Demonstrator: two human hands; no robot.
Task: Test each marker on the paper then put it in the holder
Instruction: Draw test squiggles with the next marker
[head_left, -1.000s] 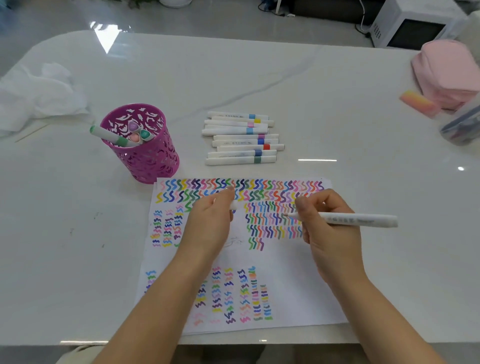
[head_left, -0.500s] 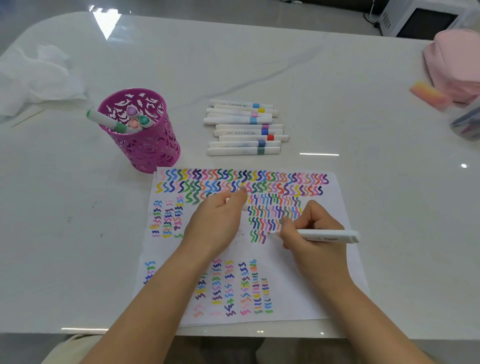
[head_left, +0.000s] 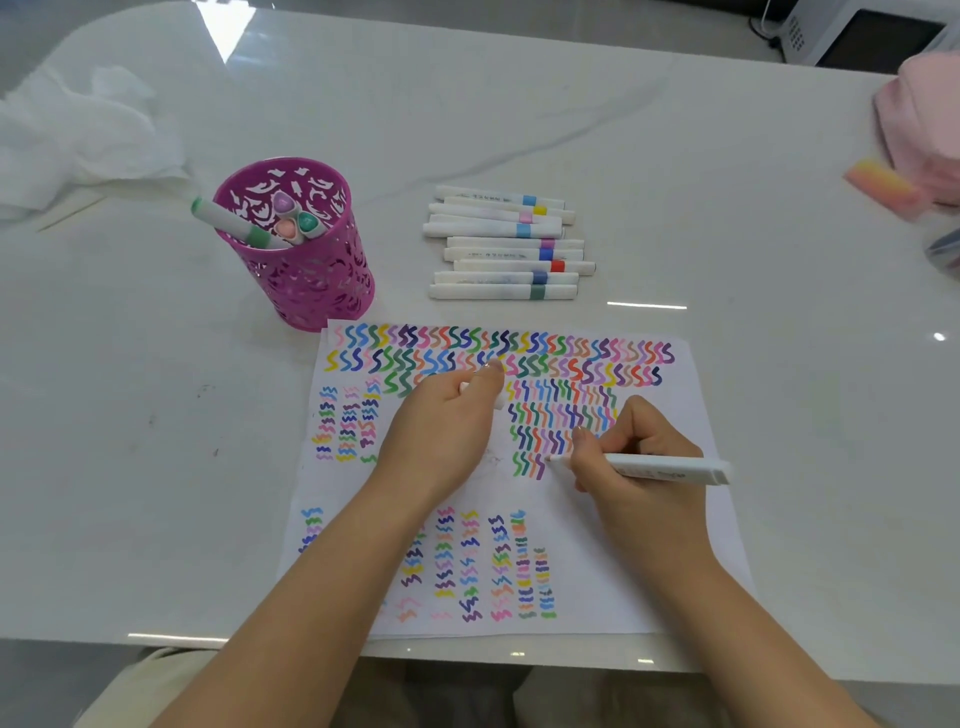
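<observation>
The white sheet of paper covered in coloured squiggles (head_left: 597, 571) lies with its near edge just inside the near rim of the white marble table (head_left: 156, 467). Both forearms cross that rim onto the sheet.

The right hand (head_left: 639, 467) pinches a white marker pen (head_left: 670, 467) between thumb and curled fingers. The pen's tip touches the paper at the end of the lowest squiggle row, and its barrel points out toward 3 o'clock. The left hand (head_left: 441, 431) rests on the sheet toward 10 o'clock from that tip, its fingers curled round a small white piece (head_left: 464, 387) (mostly hidden, so what it is cannot be told).

Bare tabletop runs wide at 9 o'clock and at 3 o'clock from the paper, out to the table's side edges.

At 11 o'clock, the foot of the magenta perforated metal holder (head_left: 322, 291) stands just beside the paper's far left corner. It holds several markers, and one green-banded marker (head_left: 228, 221) leans out over its rim.

At 12 o'clock a row of white markers with coloured bands (head_left: 509, 244) lies side by side, with a strip of bare table between it and the paper's far edge.

Farther off, a crumpled white tissue (head_left: 78, 135) sits at 10 o'clock. An orange-pink block (head_left: 880, 184) lies beside a pink pouch (head_left: 924, 124) at 2 o'clock, near the right edge.
</observation>
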